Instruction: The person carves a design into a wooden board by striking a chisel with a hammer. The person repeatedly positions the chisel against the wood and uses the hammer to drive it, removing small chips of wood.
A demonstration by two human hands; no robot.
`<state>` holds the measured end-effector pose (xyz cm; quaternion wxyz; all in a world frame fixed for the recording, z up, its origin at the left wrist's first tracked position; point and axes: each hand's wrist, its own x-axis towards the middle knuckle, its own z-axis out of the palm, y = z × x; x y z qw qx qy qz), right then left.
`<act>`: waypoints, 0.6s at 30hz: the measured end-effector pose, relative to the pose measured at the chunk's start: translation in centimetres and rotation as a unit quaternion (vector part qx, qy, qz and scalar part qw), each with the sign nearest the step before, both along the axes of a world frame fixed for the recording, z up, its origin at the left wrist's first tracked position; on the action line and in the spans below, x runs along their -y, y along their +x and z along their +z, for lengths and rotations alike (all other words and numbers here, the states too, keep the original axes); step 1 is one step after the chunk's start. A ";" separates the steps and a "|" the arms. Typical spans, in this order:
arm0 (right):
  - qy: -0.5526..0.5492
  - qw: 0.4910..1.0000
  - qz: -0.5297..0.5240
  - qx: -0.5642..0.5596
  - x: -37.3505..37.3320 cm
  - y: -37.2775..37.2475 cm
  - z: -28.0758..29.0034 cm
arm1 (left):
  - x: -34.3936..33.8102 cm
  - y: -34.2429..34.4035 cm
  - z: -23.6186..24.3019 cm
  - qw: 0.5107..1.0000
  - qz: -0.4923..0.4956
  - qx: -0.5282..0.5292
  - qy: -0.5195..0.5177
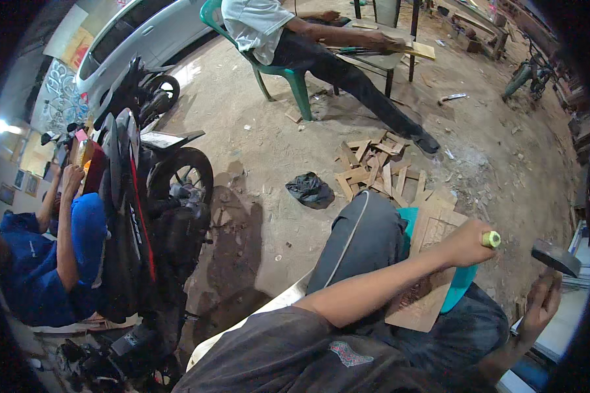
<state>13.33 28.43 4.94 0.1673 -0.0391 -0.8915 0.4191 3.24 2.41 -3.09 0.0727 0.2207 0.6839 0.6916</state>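
A flat brown wooden board [416,308] with carved marks lies across my lap, over a teal panel [460,288]. My left hand [465,243] is closed above the board, around a tool with a round yellow-green handle end [491,239]. The tool's working end is hidden by the fist. To the right, my right hand [542,306] is raised beside my knee, its fingers closed just below the dark block-shaped head of a hammer [556,257]. The hammer's handle is mostly hidden by the hand. The hammer head is apart from the yellow-green handle end.
A heap of wood offcuts [383,167] and a black plastic bag [309,190] lie ahead on the dirt floor. Motorcycles [177,177] stand left, near a person in blue [42,262]. Another person sits on a green chair [297,88]. Stacked boards [580,252] line the right.
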 end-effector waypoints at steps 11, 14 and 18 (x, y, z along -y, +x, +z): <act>0.060 0.998 -0.001 -0.033 -0.2 -0.1 -0.5 | -0.4 -0.1 -0.8 0.999 0.030 -0.027 0.016; -0.101 0.991 -0.074 -0.054 1.7 0.3 -0.8 | -0.3 -0.2 -0.6 0.999 0.027 -0.026 0.010; 0.245 0.969 0.029 -0.022 1.5 -0.4 -1.9 | -0.1 0.2 0.0 1.000 -0.001 -0.019 0.013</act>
